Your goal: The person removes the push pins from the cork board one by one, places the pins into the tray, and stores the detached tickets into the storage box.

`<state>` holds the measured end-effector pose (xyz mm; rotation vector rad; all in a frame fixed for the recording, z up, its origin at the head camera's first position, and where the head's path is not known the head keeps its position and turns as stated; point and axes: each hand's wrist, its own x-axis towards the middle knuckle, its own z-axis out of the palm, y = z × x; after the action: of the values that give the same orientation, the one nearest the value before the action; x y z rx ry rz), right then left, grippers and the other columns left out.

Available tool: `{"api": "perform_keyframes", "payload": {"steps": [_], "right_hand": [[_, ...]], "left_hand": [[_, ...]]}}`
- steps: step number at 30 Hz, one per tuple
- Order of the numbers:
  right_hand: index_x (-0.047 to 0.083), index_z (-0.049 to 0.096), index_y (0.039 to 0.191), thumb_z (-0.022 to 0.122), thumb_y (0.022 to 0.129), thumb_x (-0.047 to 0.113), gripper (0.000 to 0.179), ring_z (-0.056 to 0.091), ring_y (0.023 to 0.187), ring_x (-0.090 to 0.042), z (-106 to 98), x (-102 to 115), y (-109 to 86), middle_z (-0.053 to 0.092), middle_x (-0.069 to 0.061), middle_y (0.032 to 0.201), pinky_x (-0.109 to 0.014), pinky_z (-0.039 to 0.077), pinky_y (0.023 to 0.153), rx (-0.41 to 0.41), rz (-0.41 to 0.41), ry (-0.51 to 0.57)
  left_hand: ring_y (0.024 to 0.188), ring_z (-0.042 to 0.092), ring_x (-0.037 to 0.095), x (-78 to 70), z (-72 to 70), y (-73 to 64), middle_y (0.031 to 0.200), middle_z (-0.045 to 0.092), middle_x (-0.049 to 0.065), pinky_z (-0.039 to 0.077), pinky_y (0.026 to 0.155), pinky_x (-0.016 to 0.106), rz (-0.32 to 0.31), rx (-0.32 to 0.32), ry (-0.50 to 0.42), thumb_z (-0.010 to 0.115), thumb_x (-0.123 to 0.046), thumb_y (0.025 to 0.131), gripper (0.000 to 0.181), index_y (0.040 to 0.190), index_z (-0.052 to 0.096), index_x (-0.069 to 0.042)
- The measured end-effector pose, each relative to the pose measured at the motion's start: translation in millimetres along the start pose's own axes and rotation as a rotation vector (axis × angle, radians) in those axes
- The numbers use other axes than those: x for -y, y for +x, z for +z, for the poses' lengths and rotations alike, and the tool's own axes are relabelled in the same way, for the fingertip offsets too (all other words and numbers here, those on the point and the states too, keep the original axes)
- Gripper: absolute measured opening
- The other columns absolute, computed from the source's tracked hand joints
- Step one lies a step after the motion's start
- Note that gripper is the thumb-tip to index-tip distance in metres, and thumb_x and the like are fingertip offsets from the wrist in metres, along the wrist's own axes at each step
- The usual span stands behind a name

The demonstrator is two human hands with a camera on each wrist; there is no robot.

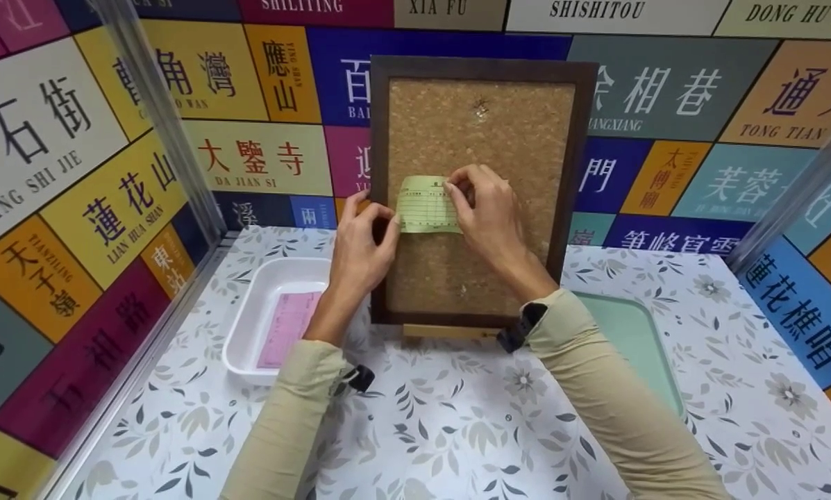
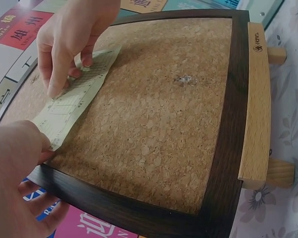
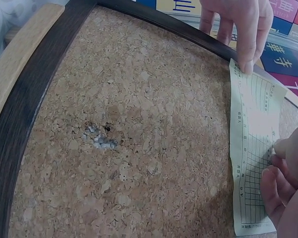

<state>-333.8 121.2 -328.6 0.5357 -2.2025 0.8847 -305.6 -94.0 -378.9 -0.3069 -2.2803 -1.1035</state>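
A green paper slip (image 1: 425, 208) with printed lines lies against a cork board (image 1: 477, 271) in a dark wooden frame. At its left end my left hand (image 1: 363, 239) holds it with the thumb on the face, other fingers behind the frame's edge, as the left wrist view shows. Over the slip's upper right part, the fingertips of my right hand (image 1: 491, 212) pinch together. A small pale, pin-like thing (image 3: 273, 151) shows between them in the right wrist view, mostly hidden. The slip's right end bends slightly off the cork.
The frame leans upright on a light wooden stand (image 2: 257, 104). Left of it, a white tray (image 1: 238, 340) contains a pink slip (image 1: 287, 330). A pale green tray (image 1: 637, 333) lies at the right, partly behind the right arm. Silvery marks (image 3: 99, 139) show on the cork.
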Motion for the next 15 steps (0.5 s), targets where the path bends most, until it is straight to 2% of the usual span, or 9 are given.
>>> {"api": "perform_keyframes", "payload": {"steps": [8,15], "right_hand": [[0.009,0.075,0.106,0.072,0.106,0.023,0.014,0.065,0.082,-0.019,-3.1,0.9,-2.7,0.071,-0.007,0.096,-0.032,0.049,0.074,0.05,0.001,0.005],[0.008,0.074,0.106,0.072,0.106,0.022,0.013,0.066,0.082,-0.019,-9.3,2.9,-4.1,0.071,-0.008,0.098,-0.029,0.05,0.074,0.074,0.0,0.053]], "left_hand": [[0.147,0.055,0.029,-2.1,3.2,-0.5,0.154,0.058,0.013,0.048,0.119,0.048,-0.027,-0.038,0.005,0.07,-0.03,0.104,0.021,0.105,0.078,-0.01],[0.146,0.056,0.028,-5.0,4.2,-0.2,0.15,0.061,0.014,0.047,0.12,0.046,-0.03,-0.063,-0.011,0.071,-0.029,0.103,0.021,0.103,0.078,-0.01]]}}
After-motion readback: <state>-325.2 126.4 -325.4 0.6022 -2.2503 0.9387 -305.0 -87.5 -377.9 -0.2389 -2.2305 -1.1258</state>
